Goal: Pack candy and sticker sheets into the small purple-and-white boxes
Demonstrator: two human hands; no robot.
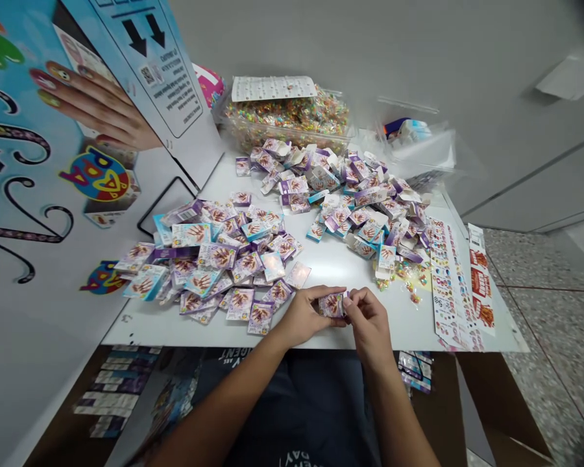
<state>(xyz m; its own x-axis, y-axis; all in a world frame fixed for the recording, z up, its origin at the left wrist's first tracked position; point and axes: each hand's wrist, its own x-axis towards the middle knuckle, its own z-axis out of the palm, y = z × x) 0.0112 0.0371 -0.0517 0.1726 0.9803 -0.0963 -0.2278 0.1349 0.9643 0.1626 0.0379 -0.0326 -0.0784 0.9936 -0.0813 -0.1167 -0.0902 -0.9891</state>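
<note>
Forearms (238, 383) angle inward, both hands (298, 319) gripping a box (331, 305), long axis sideways, flap (345, 296) right.

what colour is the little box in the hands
The box is mainly purple and white; head view.

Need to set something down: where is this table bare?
The table shows bare between the right hand and printed sheets, between the left box pile and right box pile, and along the front edge by the left pile. It's crowded at both piles and around the tub.
</note>
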